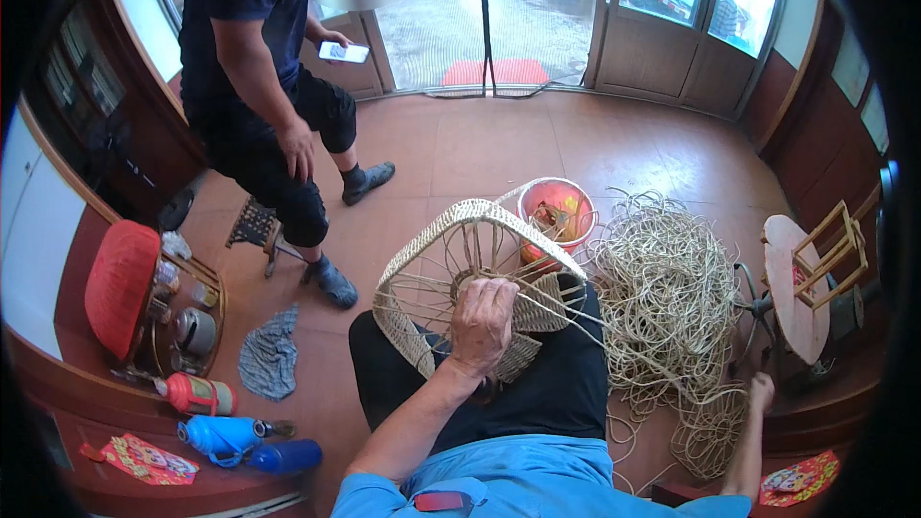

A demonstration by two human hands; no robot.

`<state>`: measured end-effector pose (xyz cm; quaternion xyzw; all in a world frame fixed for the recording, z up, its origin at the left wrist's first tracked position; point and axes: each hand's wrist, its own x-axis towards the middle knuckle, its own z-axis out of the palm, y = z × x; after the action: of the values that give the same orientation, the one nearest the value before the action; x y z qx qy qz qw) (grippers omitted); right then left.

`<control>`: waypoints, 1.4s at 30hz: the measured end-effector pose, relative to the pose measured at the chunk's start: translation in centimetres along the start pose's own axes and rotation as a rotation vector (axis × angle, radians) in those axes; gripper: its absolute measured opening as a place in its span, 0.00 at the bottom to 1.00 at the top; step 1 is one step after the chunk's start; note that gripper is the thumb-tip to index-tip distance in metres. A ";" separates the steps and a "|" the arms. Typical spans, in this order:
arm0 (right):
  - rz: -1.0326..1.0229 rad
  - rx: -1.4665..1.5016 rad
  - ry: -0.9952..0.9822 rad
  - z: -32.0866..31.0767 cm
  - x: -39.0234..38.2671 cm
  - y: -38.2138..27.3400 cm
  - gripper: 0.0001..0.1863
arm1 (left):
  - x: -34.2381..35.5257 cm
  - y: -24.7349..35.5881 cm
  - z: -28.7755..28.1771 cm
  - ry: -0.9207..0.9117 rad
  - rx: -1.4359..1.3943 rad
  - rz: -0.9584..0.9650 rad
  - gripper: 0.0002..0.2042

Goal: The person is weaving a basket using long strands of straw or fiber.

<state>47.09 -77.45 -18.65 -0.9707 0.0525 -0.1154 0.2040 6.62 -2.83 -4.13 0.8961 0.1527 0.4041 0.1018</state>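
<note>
A partly woven straw basket (415, 251) rests on my lap, with a thick braided rim and bare spokes spreading from its middle. My left hand (483, 324) is closed over the woven part at the centre, fingers curled and partly hidden. Pale cord (576, 315) runs from the weave out to the right, over a large loose heap of straw cord (662, 297) on the floor. Far out at the lower right, my right hand (761, 391) is closed at the end of my stretched arm. The strand seems to lead to it, though the grip looks small.
Behind the basket stands a red bucket (558, 211). A person (251, 67) holding a phone (343, 53) stands beside a low stool (257, 230) at left. Thermoses (219, 436) and a grey cloth (270, 355) lie at left. An upturned stool (801, 288) is at right.
</note>
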 end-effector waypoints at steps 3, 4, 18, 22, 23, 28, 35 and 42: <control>-0.288 0.460 -0.169 8.5 -8.6 -21.1 0.13 | 0.7 1.0 0.7 -0.074 0.042 0.045 0.07; -0.449 0.570 -0.166 7.2 -12.2 -29.9 0.12 | 0.7 1.1 0.7 -0.069 0.024 0.030 0.07; -1.346 0.551 -0.182 4.9 -29.0 -62.9 0.08 | 0.5 1.3 0.7 -0.077 -0.004 -0.037 0.09; -1.363 0.532 -0.111 5.7 -29.1 -62.6 0.09 | 0.9 1.5 0.8 -0.064 -0.013 -0.040 0.09; -1.345 0.583 -0.082 5.8 -29.0 -62.3 0.09 | 1.0 1.6 0.9 -0.042 -0.015 -0.033 0.08; -1.032 0.645 -0.033 5.1 -22.7 -56.9 0.04 | 1.6 1.9 0.6 -0.014 0.029 -0.101 0.07; -0.158 0.309 -0.048 16.4 -5.4 -24.8 0.17 | 2.4 2.4 1.9 -0.036 0.005 -0.210 0.04; -0.022 0.533 -0.181 15.8 -9.9 -15.6 0.09 | 2.0 1.6 1.7 -0.073 0.144 -0.200 0.05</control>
<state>42.23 -55.63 -28.38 -0.8897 -0.0088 -0.0401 0.4546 9.43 -3.76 -3.35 0.8956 0.2662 0.3468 0.0824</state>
